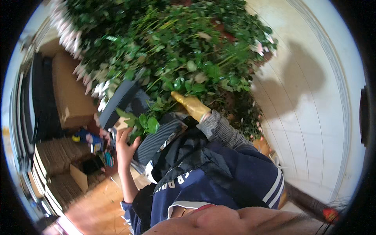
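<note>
My right hand (192, 105), in a yellow glove, is closed around a leafy rose stem (167, 107), its fingers partly hidden by the foliage. The stem's leaves (148, 123) spread toward my bare left hand (125, 147). That hand is raised at the leaves with thumb and fingers apart, beside a pale, cream-coloured piece (121, 123) too unclear to name. Between my hands and body lies a dark grey ribbed pad (161, 139), and a dark grey panel (119, 102) tilts up behind it.
A large heap of leafy rose stems (168, 51) fills the far side, with pale wrapped flower heads (70, 37) along its left edge. To the left are a cardboard box (72, 88) and stacked cardboard (58, 156). A white wall (309, 105) bounds the right.
</note>
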### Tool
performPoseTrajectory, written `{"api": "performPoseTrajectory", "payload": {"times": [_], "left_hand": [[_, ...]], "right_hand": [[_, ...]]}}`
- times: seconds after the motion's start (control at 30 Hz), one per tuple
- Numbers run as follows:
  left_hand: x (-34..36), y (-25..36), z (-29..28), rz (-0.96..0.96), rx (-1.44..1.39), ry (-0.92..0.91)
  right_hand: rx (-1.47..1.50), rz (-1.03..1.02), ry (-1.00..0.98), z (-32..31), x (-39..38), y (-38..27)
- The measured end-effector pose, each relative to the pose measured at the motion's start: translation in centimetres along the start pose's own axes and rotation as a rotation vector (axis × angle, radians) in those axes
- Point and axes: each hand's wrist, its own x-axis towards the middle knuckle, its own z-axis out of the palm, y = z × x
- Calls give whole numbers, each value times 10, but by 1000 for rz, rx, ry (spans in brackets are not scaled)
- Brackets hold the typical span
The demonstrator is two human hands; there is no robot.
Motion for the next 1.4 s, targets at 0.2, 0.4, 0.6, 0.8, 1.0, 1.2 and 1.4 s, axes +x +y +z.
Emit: {"api": "performPoseTrajectory", "payload": {"times": [0.2, 0.4, 0.6, 0.8, 1.0, 1.2, 1.4], "left_hand": [[9, 11, -1, -12, 156, -103], [-2, 7, 6, -55, 142, -33], [2, 8, -23, -398, -351, -277], [1, 2, -11, -367, -48, -184], [-3, -18, 4, -279, 102, -46], [-5, -12, 15, -310, 39, 77], [0, 9, 15, -298, 71, 55]], "right_hand": [[1232, 471, -228, -77, -36, 22], [564, 139, 523, -149, -31, -40], [-181, -179, 92, -89, 17, 65], [138, -241, 678, -277, 70, 144], [-967, 591, 819, -441, 80, 348], [-740, 1066, 306, -454, 90, 395], [-947, 729, 807, -506, 87, 314]]}}
